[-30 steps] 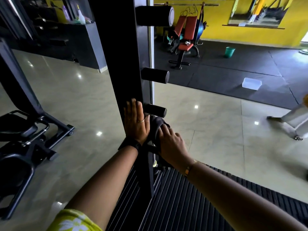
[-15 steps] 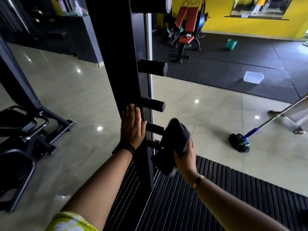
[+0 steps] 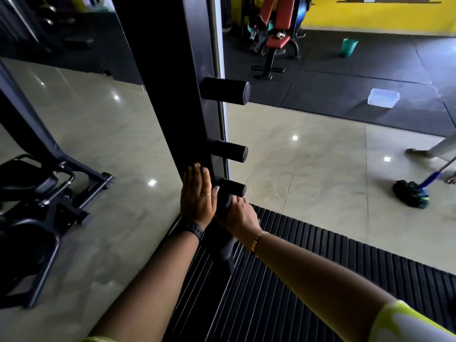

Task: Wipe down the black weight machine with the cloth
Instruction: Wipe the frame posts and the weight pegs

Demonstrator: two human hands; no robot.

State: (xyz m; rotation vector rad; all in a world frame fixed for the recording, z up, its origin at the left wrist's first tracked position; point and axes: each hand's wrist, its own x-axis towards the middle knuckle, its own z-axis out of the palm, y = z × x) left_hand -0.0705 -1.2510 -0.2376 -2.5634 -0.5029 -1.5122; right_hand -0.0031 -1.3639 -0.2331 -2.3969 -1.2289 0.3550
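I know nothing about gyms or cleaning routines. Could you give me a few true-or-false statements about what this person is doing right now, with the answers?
1. The left hand lies flat against the black weight machine. True.
2. The right hand is empty. False: the right hand grips the cloth.
3. Three black pegs stick out of the machine's upright. True.
4. A mop head lies on the ribbed mat. False: the mop head sits on the pale tiles, beyond the ribbed mat.
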